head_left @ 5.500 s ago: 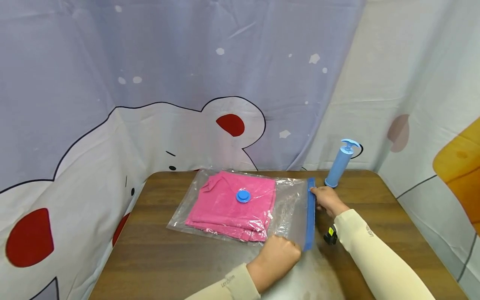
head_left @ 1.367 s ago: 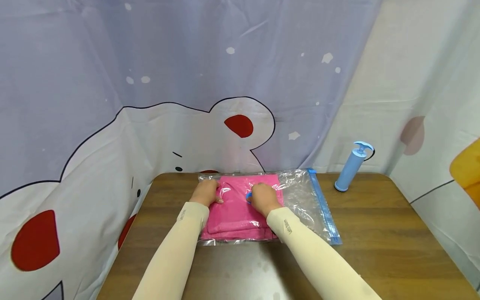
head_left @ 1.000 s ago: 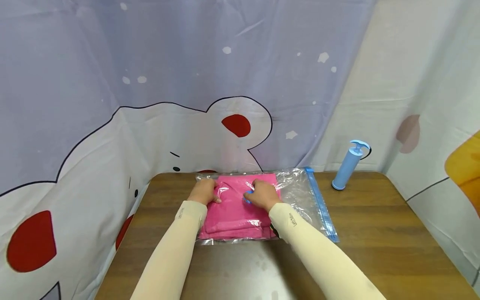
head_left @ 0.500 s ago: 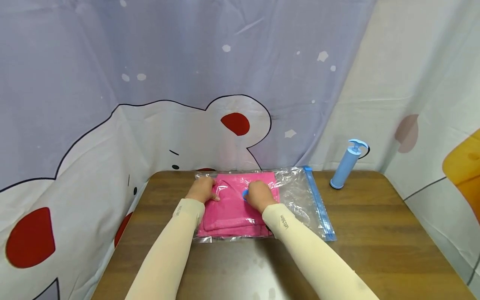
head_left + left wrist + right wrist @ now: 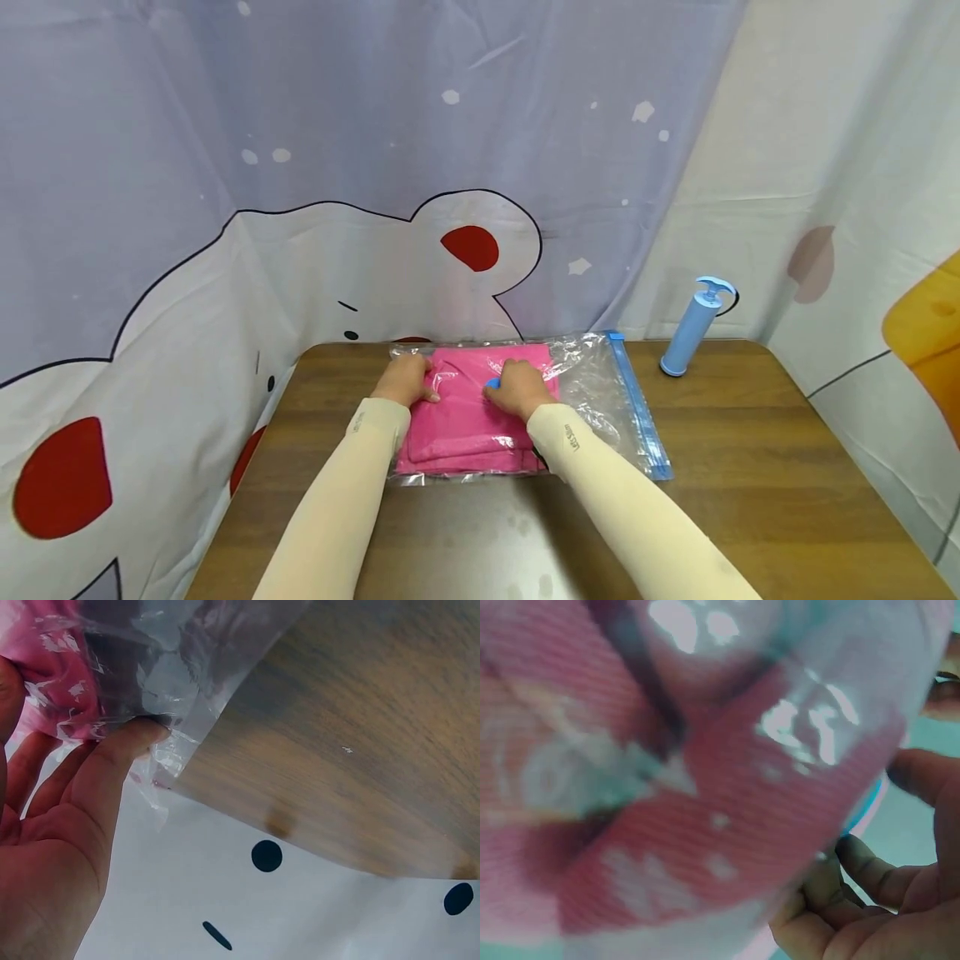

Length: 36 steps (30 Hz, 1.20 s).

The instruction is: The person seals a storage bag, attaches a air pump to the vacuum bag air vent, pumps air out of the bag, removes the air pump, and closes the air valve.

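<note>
A clear vacuum storage bag (image 5: 592,385) lies flat on the table, with a folded pink garment (image 5: 465,417) inside. At the bag's left end, my left hand (image 5: 403,380) grips the plastic and the cloth's edge; in the left wrist view its fingers (image 5: 124,750) curl against the film. My right hand (image 5: 521,388) holds the round blue valve cap (image 5: 492,383) on top of the bag between thumb and fingers. Most of the cap is covered by this hand. In the right wrist view, a sliver of blue cap (image 5: 865,806) shows beside the fingers (image 5: 877,874).
A blue hand pump (image 5: 690,333) stands at the table's back right, near the curtain. The bag's blue zip strip (image 5: 640,408) runs along its right end. A patterned curtain (image 5: 360,275) hangs close behind the wooden table (image 5: 765,467).
Earlier the right hand was at the zip strip and the left fist by the bag's front edge. Both have moved left, and the bag lies turned slightly. Lately the right hand twists a little at the cap.
</note>
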Available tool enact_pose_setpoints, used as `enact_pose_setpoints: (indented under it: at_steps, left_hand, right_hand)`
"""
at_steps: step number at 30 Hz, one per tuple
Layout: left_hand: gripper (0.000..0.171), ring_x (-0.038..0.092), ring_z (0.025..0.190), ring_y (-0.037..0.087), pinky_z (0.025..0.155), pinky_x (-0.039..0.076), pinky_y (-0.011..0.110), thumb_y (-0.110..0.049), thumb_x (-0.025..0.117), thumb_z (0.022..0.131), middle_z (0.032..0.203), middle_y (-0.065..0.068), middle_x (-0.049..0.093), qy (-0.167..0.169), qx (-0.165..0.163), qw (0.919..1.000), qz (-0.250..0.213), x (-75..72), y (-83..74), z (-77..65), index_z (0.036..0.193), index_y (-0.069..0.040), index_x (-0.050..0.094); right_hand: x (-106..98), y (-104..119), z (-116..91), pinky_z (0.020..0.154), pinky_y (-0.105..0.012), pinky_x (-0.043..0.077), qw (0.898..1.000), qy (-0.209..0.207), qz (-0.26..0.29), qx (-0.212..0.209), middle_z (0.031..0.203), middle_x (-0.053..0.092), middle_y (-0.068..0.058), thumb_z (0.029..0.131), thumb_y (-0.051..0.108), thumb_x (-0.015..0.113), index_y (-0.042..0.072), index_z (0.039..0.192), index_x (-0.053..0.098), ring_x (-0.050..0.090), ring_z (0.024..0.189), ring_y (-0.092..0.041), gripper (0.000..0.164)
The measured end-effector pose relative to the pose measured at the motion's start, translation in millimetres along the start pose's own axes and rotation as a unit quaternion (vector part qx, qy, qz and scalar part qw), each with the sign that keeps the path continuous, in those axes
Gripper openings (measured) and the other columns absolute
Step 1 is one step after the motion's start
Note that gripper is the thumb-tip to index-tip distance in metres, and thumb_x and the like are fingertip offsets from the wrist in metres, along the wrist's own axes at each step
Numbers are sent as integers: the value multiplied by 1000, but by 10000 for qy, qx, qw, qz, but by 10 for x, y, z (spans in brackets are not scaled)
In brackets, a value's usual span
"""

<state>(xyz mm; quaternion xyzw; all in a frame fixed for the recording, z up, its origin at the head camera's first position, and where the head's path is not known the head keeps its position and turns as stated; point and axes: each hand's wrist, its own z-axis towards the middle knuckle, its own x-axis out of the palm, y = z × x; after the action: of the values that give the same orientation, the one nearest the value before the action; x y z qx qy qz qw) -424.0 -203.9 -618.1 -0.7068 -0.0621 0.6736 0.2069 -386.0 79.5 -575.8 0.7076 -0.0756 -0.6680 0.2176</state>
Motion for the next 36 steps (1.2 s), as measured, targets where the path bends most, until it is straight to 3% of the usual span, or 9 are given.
enact_pose_setpoints:
  at_steps: [8,12,15,21,24,29,36]
  left_hand:
    - [73,76,127,41,117,60,58,-38,106,76,134,18,82,126,-117,9999,-13,-45,-43,5,137,-7,81]
    - [76,75,133,39,120,59,56,-40,103,80,141,18,80,147,-187,9997,86,-171,-182,-91,143,-7,78]
    - [76,74,135,40,122,58,55,-40,102,81,143,18,79,201,-242,9995,45,-179,-199,-96,144,-6,77]
    - [80,73,136,43,121,58,58,-39,103,81,144,20,78,254,-197,9994,151,-74,-95,-48,148,-6,75]
    - [79,73,136,42,122,57,58,-38,104,81,143,20,79,252,-240,9993,121,-78,-101,-62,148,-7,75]
    - [77,76,131,42,116,60,59,-39,104,79,139,19,81,239,-389,9989,56,-140,-192,-112,145,-8,77]
    - [79,75,130,43,113,62,60,-39,104,78,142,19,80,67,-431,9990,36,-111,-166,-110,145,-10,77]
  right_hand:
    - [22,80,-54,95,-60,67,9993,-190,-279,-159,103,74,-23,95,31,90,-2,109,71,74,101,-40,41]
    - [19,96,-55,93,-63,67,9992,-113,-243,-304,111,72,-29,95,16,86,-6,117,70,76,99,-47,35]
    - [-9,120,-83,92,-63,68,9995,68,-145,-258,116,69,-32,93,11,81,-6,124,68,75,96,-48,37]
    - [-75,173,-116,109,-63,63,9977,515,325,287,133,66,-34,96,38,86,-9,142,58,72,115,-48,72]
    - [-103,212,-117,113,-62,61,9961,609,408,500,137,66,-36,100,47,84,-10,144,54,72,121,-50,78]
    - [-101,247,-120,109,-61,63,9973,475,226,512,127,67,-35,105,38,80,-13,134,58,73,114,-49,63]
    - [-46,223,-126,102,-63,65,9997,166,-3,189,118,69,-34,101,26,83,-9,130,64,75,109,-52,49]
